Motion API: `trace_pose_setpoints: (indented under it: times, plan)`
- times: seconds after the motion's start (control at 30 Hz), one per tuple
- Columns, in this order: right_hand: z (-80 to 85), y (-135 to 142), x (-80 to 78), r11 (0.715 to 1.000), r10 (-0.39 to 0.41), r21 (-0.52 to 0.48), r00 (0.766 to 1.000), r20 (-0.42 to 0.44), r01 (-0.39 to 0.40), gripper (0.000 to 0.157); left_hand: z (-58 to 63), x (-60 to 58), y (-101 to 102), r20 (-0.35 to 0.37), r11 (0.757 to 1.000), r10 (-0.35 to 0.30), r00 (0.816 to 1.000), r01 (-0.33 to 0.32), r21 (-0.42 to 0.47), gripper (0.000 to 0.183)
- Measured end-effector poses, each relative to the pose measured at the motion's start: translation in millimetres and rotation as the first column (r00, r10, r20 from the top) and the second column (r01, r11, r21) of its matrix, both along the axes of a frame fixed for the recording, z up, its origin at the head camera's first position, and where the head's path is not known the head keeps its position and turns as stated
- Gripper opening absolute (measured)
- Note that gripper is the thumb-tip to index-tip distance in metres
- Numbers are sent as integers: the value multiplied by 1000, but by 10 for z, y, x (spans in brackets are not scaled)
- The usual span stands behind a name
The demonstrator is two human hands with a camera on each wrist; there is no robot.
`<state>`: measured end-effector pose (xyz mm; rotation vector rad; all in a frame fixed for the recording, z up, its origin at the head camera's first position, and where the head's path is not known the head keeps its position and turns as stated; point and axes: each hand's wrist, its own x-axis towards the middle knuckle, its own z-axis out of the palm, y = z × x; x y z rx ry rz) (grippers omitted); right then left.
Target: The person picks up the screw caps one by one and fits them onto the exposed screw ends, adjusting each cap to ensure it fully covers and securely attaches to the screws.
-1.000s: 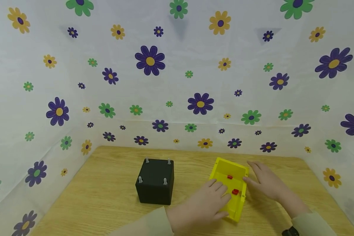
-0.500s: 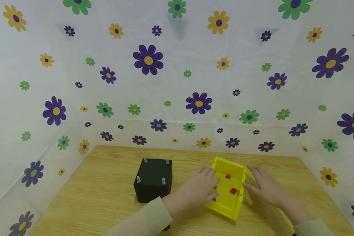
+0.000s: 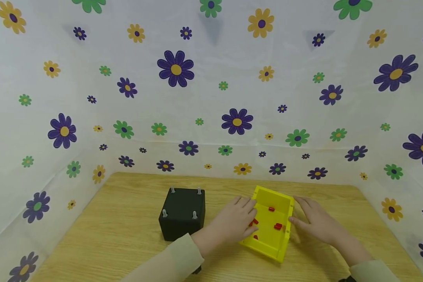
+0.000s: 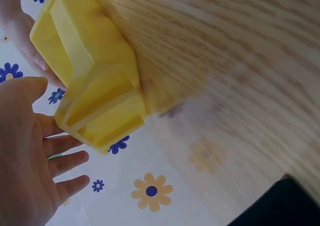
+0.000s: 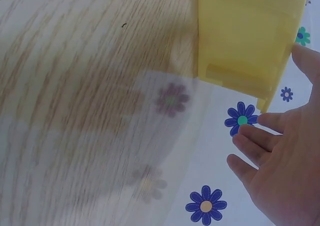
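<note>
A yellow open-topped plastic bin (image 3: 262,250) sits slightly turned on the table, with several small red pieces (image 3: 277,226) scattered on its floor. My left hand (image 3: 234,220) is at the bin's left rim, its fingers extended and covering part of that side. In the left wrist view, the fingers and thumb of that hand (image 4: 30,151) spread beside the bin's outer wall (image 4: 107,98). At the opposite side, my right hand (image 3: 317,223) has its thumb at the right rim. Its relaxed fingers (image 5: 255,146) show below the bin's corner in the right wrist view.
Left of the bin stands a black block (image 3: 183,215) with an upright clear peg at each top corner. Both rest on a wood-grain table (image 3: 120,235). A white curtain with printed flowers (image 3: 197,98) encloses the back and sides.
My left hand has moved left from over the bin's inside to its left rim, uncovering more red pieces. The right hand stays by the right rim.
</note>
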<state>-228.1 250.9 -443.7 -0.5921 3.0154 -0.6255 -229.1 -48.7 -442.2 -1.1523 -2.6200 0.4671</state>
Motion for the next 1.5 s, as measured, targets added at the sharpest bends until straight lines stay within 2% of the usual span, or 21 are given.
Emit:
trace_pose_setpoints:
  times: [0.33, 0.67, 0.83, 1.2, 1.5]
  plan:
    - [11, -78, -25, 1000, 7, 1, 999, 45, -8, 86, 7, 26, -56, 14, 1000, -5, 1000, 6, -21, 58]
    - [48, -145, -58, 999, 6, -32, 994, 108, -2, 89, -17, 50, -122, 26, 1000, -25, 999, 24, 16, 45]
    - [37, -170, -95, 999, 4, -43, 991, 135, 2, 90, -11, 70, -142, 32, 999, -24, 999, 23, 23, 44]
    - [12, -278, -120, 994, 37, -103, 987, 159, -21, 86, -38, 130, -265, 49, 999, -38, 998, 36, 37, 45]
    - [-13, -314, -157, 993, 51, -111, 990, 131, -37, 83, 2, 187, -293, 67, 999, -30, 997, 27, 34, 46]
